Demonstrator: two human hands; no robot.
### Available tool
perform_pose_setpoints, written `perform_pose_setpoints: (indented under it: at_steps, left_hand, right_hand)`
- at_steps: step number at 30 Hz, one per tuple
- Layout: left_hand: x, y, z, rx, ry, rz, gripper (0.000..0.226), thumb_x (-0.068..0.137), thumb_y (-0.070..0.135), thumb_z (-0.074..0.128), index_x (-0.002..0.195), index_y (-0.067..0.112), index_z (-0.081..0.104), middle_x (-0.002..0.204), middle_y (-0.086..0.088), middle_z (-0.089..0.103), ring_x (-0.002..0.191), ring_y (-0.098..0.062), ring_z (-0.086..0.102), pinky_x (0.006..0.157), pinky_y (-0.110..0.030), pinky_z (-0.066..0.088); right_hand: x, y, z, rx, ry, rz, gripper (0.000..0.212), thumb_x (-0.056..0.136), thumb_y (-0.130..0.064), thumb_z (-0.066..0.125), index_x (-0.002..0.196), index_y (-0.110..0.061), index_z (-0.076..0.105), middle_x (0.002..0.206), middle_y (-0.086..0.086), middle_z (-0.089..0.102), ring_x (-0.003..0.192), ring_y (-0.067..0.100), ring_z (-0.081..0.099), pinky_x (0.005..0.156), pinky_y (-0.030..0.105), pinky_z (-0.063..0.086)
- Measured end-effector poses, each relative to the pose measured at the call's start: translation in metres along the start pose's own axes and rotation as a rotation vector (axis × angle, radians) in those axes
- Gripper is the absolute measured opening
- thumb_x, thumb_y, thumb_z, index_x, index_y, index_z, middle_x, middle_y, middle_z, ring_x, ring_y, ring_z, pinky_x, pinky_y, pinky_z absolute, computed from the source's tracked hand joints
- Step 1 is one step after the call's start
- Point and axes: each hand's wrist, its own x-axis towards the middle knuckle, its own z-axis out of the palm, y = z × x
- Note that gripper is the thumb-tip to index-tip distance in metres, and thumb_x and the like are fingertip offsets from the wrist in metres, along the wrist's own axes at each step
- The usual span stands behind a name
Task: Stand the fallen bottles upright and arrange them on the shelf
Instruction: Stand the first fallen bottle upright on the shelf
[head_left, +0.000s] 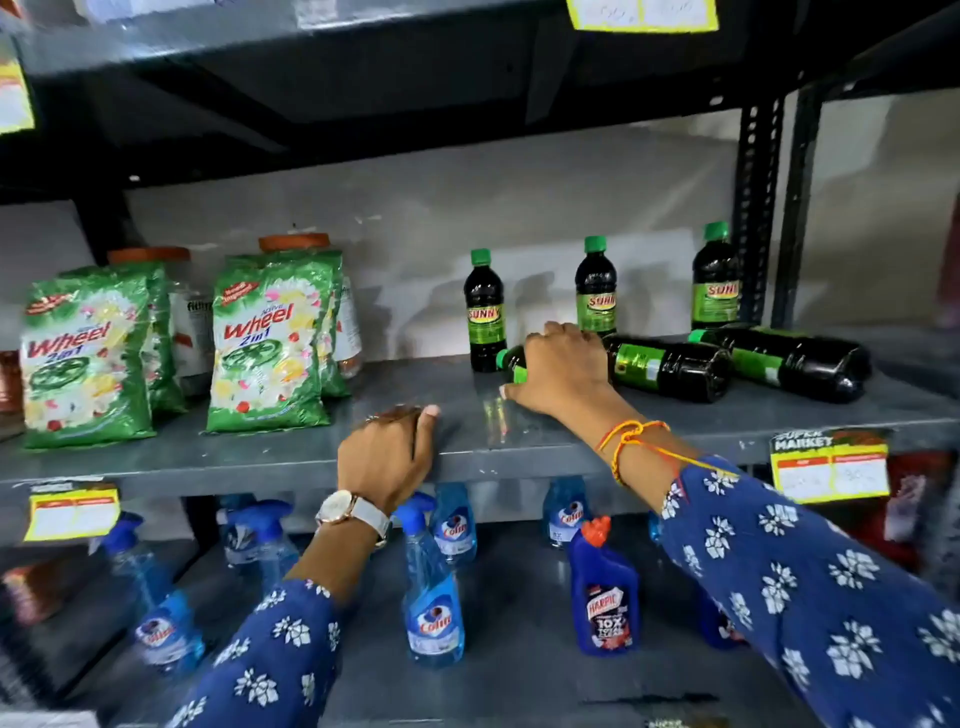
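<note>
Green-capped bottles: three upright (485, 312) at the back of the shelf (467, 431); two lie flat; right hand (563, 366) grips the nearer fallen bottle (665, 366) by the neck; left hand (387, 457) rests loosely curled on the shelf edge, holding nothing.

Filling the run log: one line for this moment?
right hand: grip on fallen bottle | left hand: on shelf edge | standing: three | fallen: two

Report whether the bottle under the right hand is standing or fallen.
Fallen. The bottle lies on its side on the shelf, green cap pointing left, with the right hand wrapped over its neck.

Right grip (563, 366) curled, left (387, 457) flat.
</note>
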Motion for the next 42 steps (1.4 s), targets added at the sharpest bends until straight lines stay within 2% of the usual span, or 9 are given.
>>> perform_pose_setpoints:
  at_steps: [7, 15, 21, 23, 27, 34, 37, 39, 42]
  left_hand:
    - [-0.007, -0.002, 0.008, 0.045, 0.093, -0.001, 0.044, 0.088, 0.038, 0.032, 0.058, 0.016, 0.055, 0.051, -0.006, 0.063, 0.041, -0.031, 0.056, 0.042, -0.022, 0.026]
    - [-0.008, -0.003, 0.010, 0.018, 0.104, 0.018, 0.045, 0.089, 0.039, 0.029, 0.061, 0.017, 0.057, 0.057, -0.002, 0.066, 0.049, -0.028, 0.059, 0.042, -0.020, 0.024]
    - [-0.008, -0.004, 0.011, 0.026, 0.123, 0.036, 0.043, 0.088, 0.035, 0.032, 0.060, 0.018, 0.059, 0.055, -0.001, 0.065, 0.047, -0.025, 0.058, 0.042, -0.020, 0.024]
    - [-0.008, -0.004, 0.012, 0.025, 0.133, 0.036, 0.043, 0.088, 0.035, 0.033, 0.061, 0.017, 0.061, 0.055, -0.001, 0.065, 0.047, -0.025, 0.058, 0.042, -0.020, 0.026]
    - [-0.008, -0.003, 0.011, 0.031, 0.148, 0.031, 0.041, 0.088, 0.033, 0.033, 0.060, 0.018, 0.060, 0.054, 0.000, 0.064, 0.046, -0.024, 0.057, 0.044, -0.020, 0.025]
    - [-0.008, -0.001, 0.011, 0.035, 0.157, 0.019, 0.040, 0.087, 0.032, 0.034, 0.060, 0.018, 0.060, 0.054, 0.000, 0.064, 0.047, -0.023, 0.057, 0.046, -0.020, 0.027]
    - [-0.009, -0.002, 0.012, 0.026, 0.159, 0.024, 0.042, 0.088, 0.032, 0.034, 0.064, 0.018, 0.064, 0.057, -0.001, 0.067, 0.050, -0.024, 0.059, 0.045, -0.021, 0.034]
    - [-0.009, -0.002, 0.013, 0.026, 0.161, 0.024, 0.042, 0.088, 0.032, 0.034, 0.065, 0.017, 0.066, 0.059, -0.001, 0.068, 0.050, -0.024, 0.059, 0.046, -0.022, 0.037]
    - [-0.009, -0.002, 0.014, 0.031, 0.162, 0.023, 0.042, 0.088, 0.032, 0.034, 0.065, 0.017, 0.066, 0.059, -0.002, 0.068, 0.051, -0.024, 0.060, 0.046, -0.023, 0.038]
  right_hand:
    - [0.023, -0.010, 0.013, -0.129, -0.221, 0.212, 0.073, 0.068, -0.056, 0.070, 0.122, -0.009, 0.052, 0.126, 0.013, 0.054, 0.119, 0.034, 0.044, 0.092, 0.040, 0.040]
    - [0.028, -0.001, 0.027, -0.056, -0.061, 0.222, 0.050, 0.071, -0.037, 0.075, 0.110, -0.011, 0.058, 0.115, 0.012, 0.061, 0.114, 0.035, 0.049, 0.081, 0.038, 0.039]
    - [0.028, 0.005, 0.027, 0.949, 0.214, 0.199, 0.029, 0.071, -0.037, 0.070, 0.092, -0.018, 0.064, 0.090, 0.009, 0.067, 0.097, 0.030, 0.056, 0.082, 0.042, 0.048]
    - [0.026, 0.000, 0.028, 1.283, 0.192, 0.160, 0.010, 0.077, -0.023, 0.068, 0.086, -0.022, 0.065, 0.088, 0.005, 0.070, 0.083, 0.021, 0.064, 0.081, 0.039, 0.052]
    - [0.023, 0.004, 0.041, 1.569, 0.077, 0.049, 0.018, 0.084, -0.007, 0.060, 0.101, -0.012, 0.064, 0.096, 0.010, 0.068, 0.083, 0.015, 0.063, 0.080, 0.029, 0.051]
    - [0.021, 0.017, 0.053, 1.587, -0.101, 0.002, 0.023, 0.084, -0.017, 0.061, 0.105, -0.025, 0.061, 0.106, 0.000, 0.068, 0.102, 0.015, 0.062, 0.092, 0.032, 0.045]
    - [0.020, 0.014, 0.057, 1.374, -0.130, 0.033, 0.068, 0.062, -0.043, 0.079, 0.118, -0.026, 0.045, 0.111, -0.006, 0.060, 0.101, 0.008, 0.058, 0.094, 0.031, 0.045]
    - [0.021, 0.011, 0.060, 1.182, -0.041, 0.082, 0.089, 0.052, -0.039, 0.087, 0.119, -0.017, 0.033, 0.110, -0.004, 0.050, 0.102, 0.011, 0.053, 0.090, 0.029, 0.045]
    - [0.021, 0.011, 0.063, 1.121, 0.018, 0.101, 0.080, 0.052, -0.019, 0.089, 0.106, -0.013, 0.031, 0.094, -0.009, 0.047, 0.087, 0.004, 0.051, 0.076, 0.022, 0.042]
